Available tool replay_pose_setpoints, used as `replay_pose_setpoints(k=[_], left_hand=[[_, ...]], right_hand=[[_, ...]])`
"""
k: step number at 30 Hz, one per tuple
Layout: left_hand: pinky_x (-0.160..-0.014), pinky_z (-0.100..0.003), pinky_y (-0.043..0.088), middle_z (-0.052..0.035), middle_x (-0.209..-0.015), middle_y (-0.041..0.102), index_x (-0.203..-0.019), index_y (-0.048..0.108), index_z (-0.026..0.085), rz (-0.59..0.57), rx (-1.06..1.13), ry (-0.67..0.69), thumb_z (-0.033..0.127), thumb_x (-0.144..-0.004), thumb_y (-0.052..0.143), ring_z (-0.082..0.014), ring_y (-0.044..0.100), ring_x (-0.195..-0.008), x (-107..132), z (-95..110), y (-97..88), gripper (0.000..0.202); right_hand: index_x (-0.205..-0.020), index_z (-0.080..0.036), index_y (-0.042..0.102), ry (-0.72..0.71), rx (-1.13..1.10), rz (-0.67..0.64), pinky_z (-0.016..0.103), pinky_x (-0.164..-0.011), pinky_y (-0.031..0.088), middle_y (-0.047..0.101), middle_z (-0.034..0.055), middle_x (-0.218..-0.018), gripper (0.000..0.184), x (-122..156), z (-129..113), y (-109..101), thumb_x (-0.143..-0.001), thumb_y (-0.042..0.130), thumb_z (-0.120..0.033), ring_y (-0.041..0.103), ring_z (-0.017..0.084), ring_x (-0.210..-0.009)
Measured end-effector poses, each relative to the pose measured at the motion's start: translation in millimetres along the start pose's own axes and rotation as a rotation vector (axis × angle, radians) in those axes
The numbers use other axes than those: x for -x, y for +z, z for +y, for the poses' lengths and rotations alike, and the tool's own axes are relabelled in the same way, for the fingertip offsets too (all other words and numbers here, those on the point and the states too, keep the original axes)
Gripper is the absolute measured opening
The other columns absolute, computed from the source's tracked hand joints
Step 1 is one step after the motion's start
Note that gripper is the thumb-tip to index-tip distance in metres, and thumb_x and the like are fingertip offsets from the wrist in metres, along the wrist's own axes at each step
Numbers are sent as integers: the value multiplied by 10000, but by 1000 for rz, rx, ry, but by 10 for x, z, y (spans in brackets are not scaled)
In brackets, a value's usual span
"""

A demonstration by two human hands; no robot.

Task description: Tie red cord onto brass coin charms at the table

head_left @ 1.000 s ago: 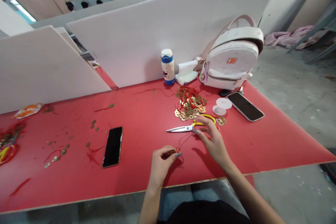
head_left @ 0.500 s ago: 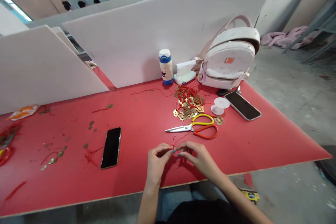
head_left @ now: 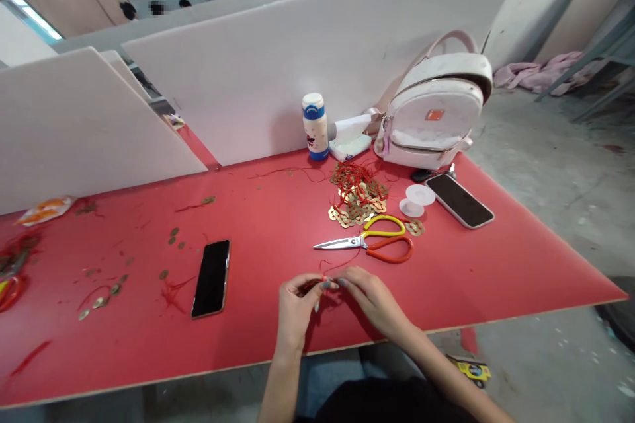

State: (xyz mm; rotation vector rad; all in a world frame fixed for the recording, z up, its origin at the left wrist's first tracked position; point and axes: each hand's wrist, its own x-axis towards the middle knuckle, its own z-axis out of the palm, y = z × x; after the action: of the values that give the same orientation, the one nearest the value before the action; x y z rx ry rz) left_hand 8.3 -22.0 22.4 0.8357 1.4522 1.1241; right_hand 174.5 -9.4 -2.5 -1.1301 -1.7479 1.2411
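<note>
- Hands meet fingertip to fingertip at the near edge of the table [head_left: 278,211], the left hand [head_left: 296,309] and the right hand [head_left: 376,303].
- Cord [head_left: 325,277], thin and red, sits between them just above the table. A loose strand trails from it toward the scissors [head_left: 370,243].
- Left fingers are curled closed round a small dark bundle of the cord. What else is in the bundle is too small to tell.
- Right fingers are pinched on the cord where they touch the left ones.
- Cord looks light and limp, with no stiffness of its own. It would likely slip or come undone in a loose hold, so a fingertip pinch close to the bundle seems the surest place, not the free strand.
- Scissors lie flat beyond the hands, blades shut and pointing left, apart from both hands.
- Coins [head_left: 358,203] are heaped behind the scissors, tangled with more red cord. A spool [head_left: 418,198] and a phone [head_left: 460,199] lie to their right.
- Another phone [head_left: 211,276] lies face up, left of the hands.
- Bottle [head_left: 315,125] and backpack [head_left: 436,119] stand at the far partition.
</note>
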Motion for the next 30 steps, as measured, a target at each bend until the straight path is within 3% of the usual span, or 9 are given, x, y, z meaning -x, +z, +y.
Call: replay_pose_setpoints(k=[3, 9, 13, 18, 22, 25, 30], left_hand=[[-454, -204, 366, -33, -607, 697, -710, 759, 149, -56, -86, 36, 257, -661, 757, -95, 483, -466, 4, 13, 34, 119], [-468, -198, 393, 12, -582, 633, -693, 611, 168, -73, -69, 31, 268, -635, 770, -124, 551, -517, 12, 9, 104, 196], [-505, -187, 401, 51, -573, 564, -678, 525, 182, -51, -88, 53, 255, -661, 765, -99, 516, -518, 12, 14, 70, 252], [-547, -199, 432, 37, -583, 562, -658, 558, 180, -49, -115, 101, 232, -665, 765, -119, 551, -564, 28, 35, 68, 214], [-645, -241, 507, -29, -697, 696, -758, 679, 167, -84, -110, 74, 217, -663, 762, -172, 656, -681, 47, 12, 65, 135], [-658, -284, 545, -89, -774, 751, -835, 752, 138, -135, -86, 7, 264, -666, 767, -202, 685, -688, 66, -34, 25, 211], [-641, -279, 550, -102, -736, 757, -798, 777, 123, -174, -52, -22, 304, -664, 796, -202, 686, -661, 90, -96, -56, 226]], right_hand=[[-994, -220, 729, -28, -179, 53, 349, -878, 495, 712, 97, -1020, 289, -69, -20, -29, -977, 470, -347, 655, 228, -971], [-689, -179, 668, 50, -314, 183, 275, -613, 481, 635, 42, -710, 317, -181, -75, 30, -818, 698, -467, 600, 175, -658], [-719, -175, 639, 85, -413, 210, 249, -562, 453, 624, 19, -681, 310, -188, -96, 15, -823, 684, -464, 574, 150, -603], [-721, -184, 631, 34, -398, 278, 252, -613, 457, 616, 12, -683, 254, -211, -135, -86, -843, 666, -404, 575, 154, -650], [-726, -186, 621, -5, -408, 262, 255, -621, 459, 607, 10, -685, 247, -221, -149, -98, -854, 656, -395, 571, 150, -650], [-738, -187, 595, 24, -460, 219, 252, -621, 473, 595, 3, -686, 266, -203, -129, -63, -858, 657, -416, 574, 144, -645], [-796, -198, 549, 113, -518, 169, 255, -567, 507, 603, 2, -721, 334, -148, -35, 11, -863, 634, -515, 598, 141, -612]])
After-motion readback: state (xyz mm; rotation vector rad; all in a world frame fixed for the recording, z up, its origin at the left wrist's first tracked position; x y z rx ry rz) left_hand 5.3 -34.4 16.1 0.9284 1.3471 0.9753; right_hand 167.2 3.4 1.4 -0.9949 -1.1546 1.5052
